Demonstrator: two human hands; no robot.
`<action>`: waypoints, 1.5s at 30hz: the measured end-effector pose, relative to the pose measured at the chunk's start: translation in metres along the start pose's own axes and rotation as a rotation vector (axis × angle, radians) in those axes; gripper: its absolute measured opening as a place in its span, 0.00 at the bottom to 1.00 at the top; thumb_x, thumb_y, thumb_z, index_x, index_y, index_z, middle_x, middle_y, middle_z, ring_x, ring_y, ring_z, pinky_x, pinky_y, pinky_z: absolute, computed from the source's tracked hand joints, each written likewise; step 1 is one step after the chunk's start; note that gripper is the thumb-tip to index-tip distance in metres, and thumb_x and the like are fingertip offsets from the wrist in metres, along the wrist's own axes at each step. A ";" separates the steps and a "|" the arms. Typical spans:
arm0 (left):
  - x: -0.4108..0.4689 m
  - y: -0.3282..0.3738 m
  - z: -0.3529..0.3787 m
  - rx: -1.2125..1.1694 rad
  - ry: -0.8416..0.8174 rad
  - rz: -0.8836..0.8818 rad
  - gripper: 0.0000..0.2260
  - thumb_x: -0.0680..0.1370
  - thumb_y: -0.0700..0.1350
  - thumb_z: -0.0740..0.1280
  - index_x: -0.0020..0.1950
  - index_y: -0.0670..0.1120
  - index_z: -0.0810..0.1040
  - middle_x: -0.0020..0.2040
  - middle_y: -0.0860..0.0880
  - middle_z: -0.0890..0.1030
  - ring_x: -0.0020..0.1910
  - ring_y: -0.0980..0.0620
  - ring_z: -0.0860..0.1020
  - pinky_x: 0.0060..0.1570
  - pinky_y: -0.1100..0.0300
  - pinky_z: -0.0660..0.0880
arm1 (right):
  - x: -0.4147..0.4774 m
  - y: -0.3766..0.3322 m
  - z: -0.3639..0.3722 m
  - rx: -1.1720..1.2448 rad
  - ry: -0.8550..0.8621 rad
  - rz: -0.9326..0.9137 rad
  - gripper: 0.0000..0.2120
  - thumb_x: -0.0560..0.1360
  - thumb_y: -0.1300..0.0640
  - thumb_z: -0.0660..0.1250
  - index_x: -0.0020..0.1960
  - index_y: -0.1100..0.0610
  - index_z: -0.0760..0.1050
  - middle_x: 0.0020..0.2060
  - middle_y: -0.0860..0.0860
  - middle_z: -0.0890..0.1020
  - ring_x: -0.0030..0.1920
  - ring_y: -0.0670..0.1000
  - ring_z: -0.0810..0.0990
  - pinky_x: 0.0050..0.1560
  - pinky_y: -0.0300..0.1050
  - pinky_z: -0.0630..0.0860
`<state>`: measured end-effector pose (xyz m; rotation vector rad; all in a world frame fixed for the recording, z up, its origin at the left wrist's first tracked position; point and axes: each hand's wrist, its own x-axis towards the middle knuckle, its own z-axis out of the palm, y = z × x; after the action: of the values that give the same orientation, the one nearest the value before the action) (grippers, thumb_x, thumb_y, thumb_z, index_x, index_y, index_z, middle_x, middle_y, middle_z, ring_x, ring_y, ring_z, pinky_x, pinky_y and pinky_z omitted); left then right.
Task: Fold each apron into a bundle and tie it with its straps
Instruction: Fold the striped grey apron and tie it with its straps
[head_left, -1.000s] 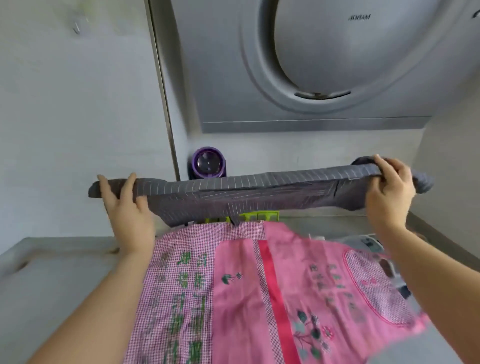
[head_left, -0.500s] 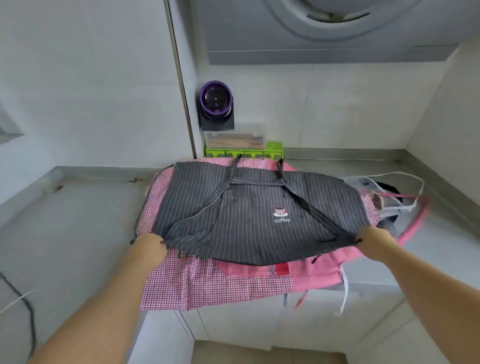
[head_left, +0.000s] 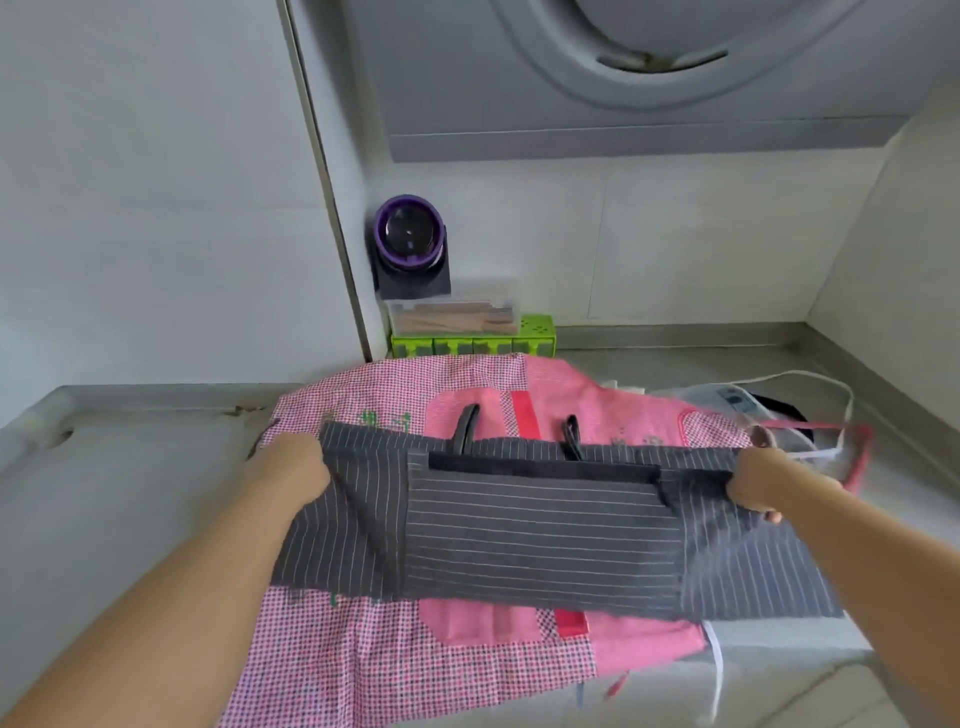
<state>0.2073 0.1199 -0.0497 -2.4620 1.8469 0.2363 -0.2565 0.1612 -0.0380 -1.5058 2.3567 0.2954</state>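
head view: the dark grey pinstriped cloth apron (head_left: 540, 535), folded into a wide soft rectangle, was stretched over the pink checked cotton apron (head_left: 395, 654) spread on the smooth grey surface (head_left: 130, 493). the left hand (head_left: 291, 467) gripped its left end and the right hand (head_left: 753, 486) its right end, fingers curled into the cloth. two dark straps (head_left: 465, 434) poked from the far fold.

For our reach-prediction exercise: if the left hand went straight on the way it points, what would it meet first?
Probably the green plastic organiser at the back wall, after crossing the pink checked fabric apron. The left hand grips the dark pinstriped fabric apron; depth is unclear.
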 end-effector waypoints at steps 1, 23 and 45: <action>0.008 0.000 0.008 -0.037 0.073 0.005 0.06 0.78 0.38 0.59 0.45 0.38 0.75 0.36 0.47 0.72 0.35 0.50 0.73 0.34 0.57 0.73 | 0.009 0.000 0.003 0.035 0.058 -0.002 0.13 0.77 0.59 0.60 0.57 0.66 0.75 0.37 0.54 0.72 0.45 0.56 0.79 0.41 0.45 0.76; 0.130 0.008 0.077 0.208 0.414 0.551 0.09 0.71 0.50 0.74 0.41 0.45 0.81 0.37 0.49 0.80 0.35 0.47 0.78 0.40 0.52 0.71 | 0.126 -0.046 0.074 0.253 0.364 0.278 0.16 0.77 0.57 0.63 0.63 0.61 0.69 0.62 0.63 0.66 0.53 0.67 0.76 0.48 0.56 0.73; 0.115 0.077 0.108 0.185 0.389 0.599 0.19 0.77 0.58 0.58 0.51 0.45 0.80 0.44 0.48 0.81 0.44 0.44 0.78 0.52 0.49 0.66 | 0.157 -0.089 0.074 0.130 0.081 -0.458 0.16 0.74 0.56 0.65 0.61 0.57 0.74 0.58 0.52 0.73 0.58 0.53 0.71 0.61 0.47 0.69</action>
<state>0.1552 0.0032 -0.1700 -1.8703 2.5879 -0.4063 -0.2250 0.0179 -0.1658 -1.9580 1.9633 -0.0311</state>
